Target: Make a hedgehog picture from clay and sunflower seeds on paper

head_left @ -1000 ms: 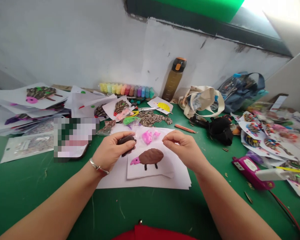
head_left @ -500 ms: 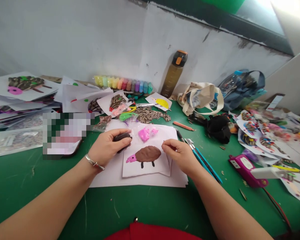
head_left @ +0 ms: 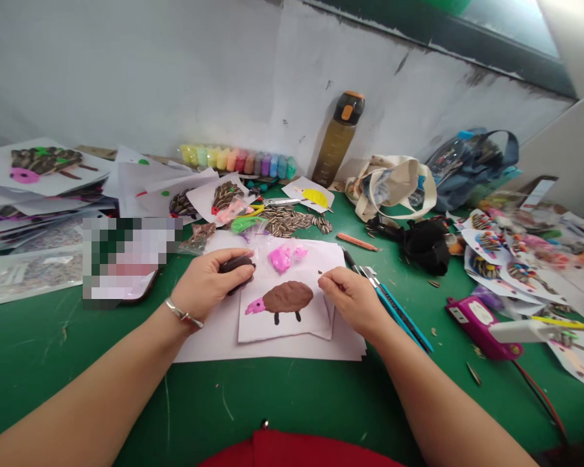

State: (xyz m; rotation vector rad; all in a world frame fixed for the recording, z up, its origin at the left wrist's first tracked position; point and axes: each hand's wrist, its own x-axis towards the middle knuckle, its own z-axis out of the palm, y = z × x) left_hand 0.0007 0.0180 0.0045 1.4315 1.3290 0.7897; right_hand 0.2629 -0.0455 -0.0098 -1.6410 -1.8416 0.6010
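Observation:
My left hand [head_left: 205,285] grips a lump of dark brown clay [head_left: 236,267] between fingers and thumb, above a white paper stack [head_left: 272,351]. My right hand [head_left: 351,302] rests at the edge of a white card [head_left: 285,332], its fingertips pinched together. Anything between them is too small to tell. The card bears a clay animal with a textured brown body [head_left: 282,297], a pink head [head_left: 255,305] and dark legs. A small dark speck [head_left: 320,272] lies just above my right fingertips. Pink clay in a clear plastic bag [head_left: 281,259] sits beyond the card.
Striped sunflower seeds [head_left: 292,222] lie beyond the paper on the green table [head_left: 78,363]. Blue-handled tools [head_left: 400,316] lie right of it. Further off stand a water bottle [head_left: 338,139], pastel clay tubs [head_left: 236,160], a canvas bag [head_left: 392,188], and stacked seed artworks [head_left: 39,175].
Blue-handled tools now lie right of the paper, unseen a second ago. My right hand has shifted slightly right, showing a dark speck. The whole view has tilted and swung slightly.

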